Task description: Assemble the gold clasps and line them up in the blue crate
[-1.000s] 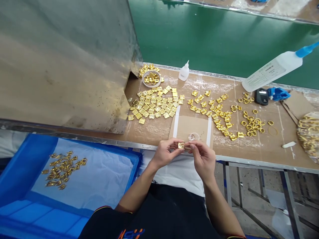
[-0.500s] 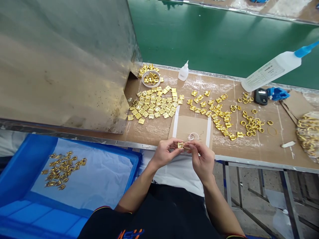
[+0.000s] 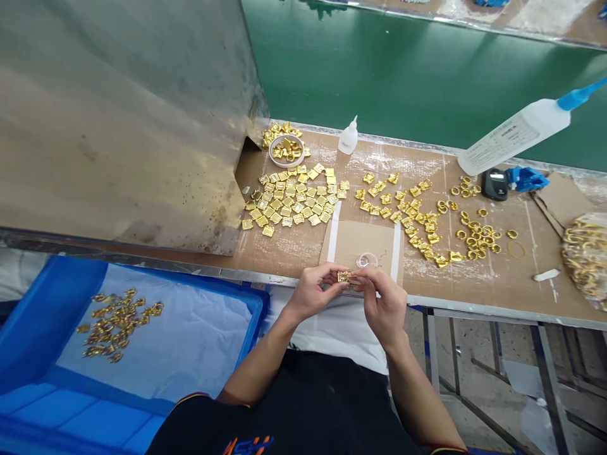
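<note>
Gold pieces [image 3: 287, 202] on brown worktop [image 3: 294, 246]

Both forearms are bare, extended forward and angled inward. The left forearm [image 3: 260, 360] runs through the left wrist [image 3: 290, 317] to the left hand [image 3: 310, 292], whose thumb [image 3: 336, 291] and fingers form a pinch. The right forearm [image 3: 422, 395] rises to the right wrist [image 3: 397, 344]; the right hand [image 3: 387, 306] is likewise pinched, fingertips directed toward, and close to, the opposite fingertips.

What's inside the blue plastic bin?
The blue plastic bin holds small gold-coloured metal pieces heaped on a white sheet; what lies under the sheet is hidden.
</note>
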Available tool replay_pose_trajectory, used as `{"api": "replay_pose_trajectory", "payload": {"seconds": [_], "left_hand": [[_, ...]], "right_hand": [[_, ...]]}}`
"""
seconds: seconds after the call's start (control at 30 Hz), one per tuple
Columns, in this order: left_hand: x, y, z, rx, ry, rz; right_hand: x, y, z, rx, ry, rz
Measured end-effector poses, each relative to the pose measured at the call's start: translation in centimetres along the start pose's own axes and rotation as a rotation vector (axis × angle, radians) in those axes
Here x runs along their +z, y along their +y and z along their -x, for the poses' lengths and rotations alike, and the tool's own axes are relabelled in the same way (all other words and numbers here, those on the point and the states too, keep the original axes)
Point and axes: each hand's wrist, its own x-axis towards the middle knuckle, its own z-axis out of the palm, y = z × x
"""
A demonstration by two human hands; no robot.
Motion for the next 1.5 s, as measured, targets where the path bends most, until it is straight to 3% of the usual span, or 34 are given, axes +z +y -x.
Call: {"api": "replay_pose_trajectory", "payload": {"seconds": [1.03,1.5], "left_hand": [[0.0,-0.2,0.1,0.007,0.02,-0.021],[0.1,-0.4,0.2,-0.018,0.001,0.117]], "right_hand": [[0.0,-0.3,-0.3,0.084,-0.01,-0.035],[0.8,0.1,0.1,0.098,0.072,-0.105]]}}
